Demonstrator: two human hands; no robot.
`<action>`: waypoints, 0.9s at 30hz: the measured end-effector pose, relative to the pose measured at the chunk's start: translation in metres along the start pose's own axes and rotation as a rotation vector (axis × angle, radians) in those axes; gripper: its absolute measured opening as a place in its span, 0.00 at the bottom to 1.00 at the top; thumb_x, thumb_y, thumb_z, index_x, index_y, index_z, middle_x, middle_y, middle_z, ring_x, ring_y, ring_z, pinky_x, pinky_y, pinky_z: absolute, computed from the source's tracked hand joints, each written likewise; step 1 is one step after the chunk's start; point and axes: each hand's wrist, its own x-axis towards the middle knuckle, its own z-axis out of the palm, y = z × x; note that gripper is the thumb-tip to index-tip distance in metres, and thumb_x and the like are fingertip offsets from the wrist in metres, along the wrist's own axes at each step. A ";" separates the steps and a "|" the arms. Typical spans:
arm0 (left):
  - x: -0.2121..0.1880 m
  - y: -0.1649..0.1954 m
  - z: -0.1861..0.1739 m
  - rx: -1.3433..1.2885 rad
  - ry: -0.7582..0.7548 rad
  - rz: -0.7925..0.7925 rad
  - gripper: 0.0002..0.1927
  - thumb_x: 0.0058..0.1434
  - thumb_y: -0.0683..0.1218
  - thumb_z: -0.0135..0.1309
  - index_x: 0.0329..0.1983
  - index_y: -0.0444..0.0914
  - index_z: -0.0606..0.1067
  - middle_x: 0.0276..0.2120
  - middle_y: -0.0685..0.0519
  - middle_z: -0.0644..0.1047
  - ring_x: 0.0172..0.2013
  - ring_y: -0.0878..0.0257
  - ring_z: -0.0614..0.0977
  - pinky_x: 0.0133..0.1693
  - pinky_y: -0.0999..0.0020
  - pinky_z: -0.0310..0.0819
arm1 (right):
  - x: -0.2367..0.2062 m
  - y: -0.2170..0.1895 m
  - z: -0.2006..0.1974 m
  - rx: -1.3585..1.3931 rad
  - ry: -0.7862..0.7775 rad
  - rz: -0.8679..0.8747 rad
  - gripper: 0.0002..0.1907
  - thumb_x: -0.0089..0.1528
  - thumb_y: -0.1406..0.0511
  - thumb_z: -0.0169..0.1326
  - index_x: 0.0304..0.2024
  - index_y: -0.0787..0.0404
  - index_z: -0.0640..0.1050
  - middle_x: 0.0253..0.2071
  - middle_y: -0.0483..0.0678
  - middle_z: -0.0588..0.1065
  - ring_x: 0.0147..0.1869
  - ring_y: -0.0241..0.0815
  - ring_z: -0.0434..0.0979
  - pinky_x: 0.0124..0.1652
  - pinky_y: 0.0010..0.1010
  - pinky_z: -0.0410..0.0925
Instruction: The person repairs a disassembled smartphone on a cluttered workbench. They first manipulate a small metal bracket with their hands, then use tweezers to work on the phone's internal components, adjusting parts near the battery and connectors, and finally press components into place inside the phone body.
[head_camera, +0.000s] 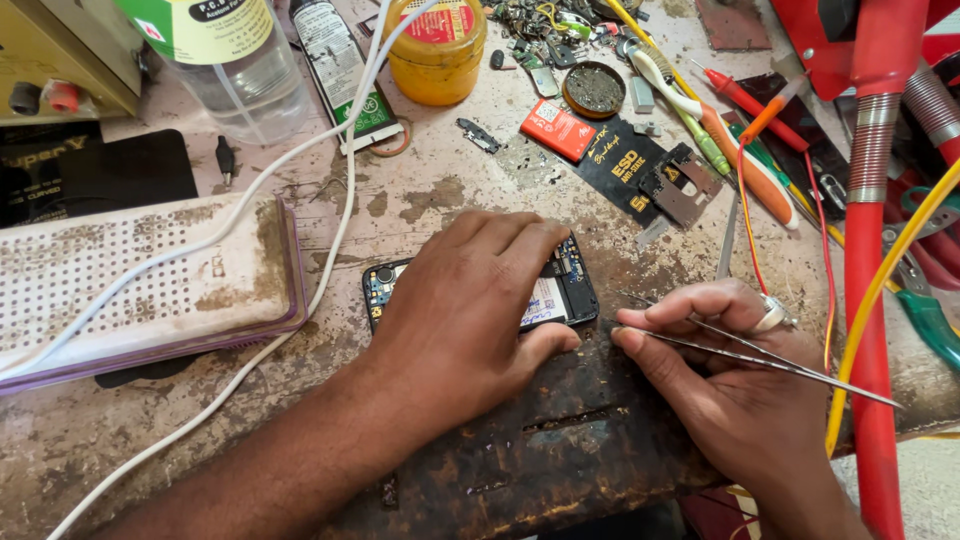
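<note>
One opened phone (565, 285) lies flat near the middle of the table (430, 190), back cover off, with circuit boards showing at both ends and a pale label in the middle. Most of it is hidden under the left hand (465, 305), which rests palm down across it, fingers spread over the top edge and the thumb tucked along the near edge; this grip presses rather than closes, pinning the phone to the table. The forearm comes in from the lower left.

Just beside the phone's right end, the right hand (735, 375) holds one pair of metal tweezers (740, 350), pinched shut between thumb and fingertips, their points aimed left toward the phone's near right corner; whether they touch it I cannot tell. One ring sits on a finger of that hand. Both hands lie over a dark, scorched wooden block (540, 440) at the table's front edge.

Further out: one white perforated box (140, 285) at the left with two white cables (330, 215) crossing it, one clear plastic bottle (235, 60), one yellow jar (437, 50), one small red pack (557, 129), one black card (622, 160), and one thick red hose (865, 300) down the right side.
</note>
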 end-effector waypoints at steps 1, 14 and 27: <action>0.000 0.000 0.000 -0.002 -0.001 0.001 0.40 0.46 0.53 0.71 0.60 0.33 0.70 0.54 0.41 0.75 0.57 0.44 0.73 0.58 0.51 0.66 | 0.000 0.000 0.000 -0.006 -0.003 -0.010 0.11 0.58 0.76 0.63 0.41 0.65 0.75 0.40 0.51 0.82 0.47 0.38 0.85 0.47 0.26 0.78; 0.000 0.001 0.004 -0.097 0.030 -0.024 0.42 0.46 0.50 0.72 0.63 0.40 0.67 0.54 0.43 0.73 0.56 0.44 0.73 0.56 0.50 0.65 | 0.002 0.000 0.005 0.033 0.035 -0.017 0.09 0.57 0.77 0.64 0.36 0.66 0.76 0.37 0.48 0.81 0.49 0.40 0.86 0.48 0.28 0.79; 0.010 0.003 0.004 0.027 -0.167 -0.098 0.23 0.48 0.53 0.69 0.49 0.52 0.83 0.61 0.42 0.70 0.62 0.43 0.68 0.58 0.50 0.61 | 0.003 -0.005 0.005 -0.058 0.031 -0.076 0.08 0.59 0.76 0.64 0.36 0.67 0.77 0.40 0.51 0.82 0.49 0.39 0.85 0.47 0.26 0.77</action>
